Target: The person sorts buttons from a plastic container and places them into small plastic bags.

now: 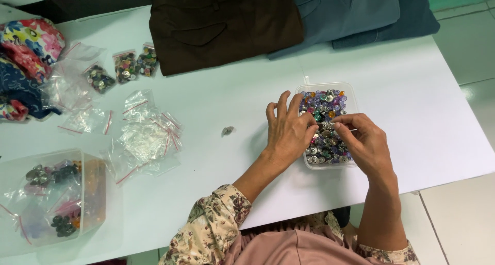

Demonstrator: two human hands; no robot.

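Note:
A clear plastic tub full of mixed coloured and metallic buttons stands on the white table. My left hand rests over the tub's left edge, fingers spread and dipped among the buttons. My right hand hovers over the tub's right side, thumb and forefinger pinched on a small silvery button near the middle. One loose button lies on the table to the left of the tub.
Empty clear zip bags lie left of centre. Small bags of buttons sit farther back. A larger clear box with bagged buttons stands front left. Folded brown and blue garments lie at the back, floral cloth far left.

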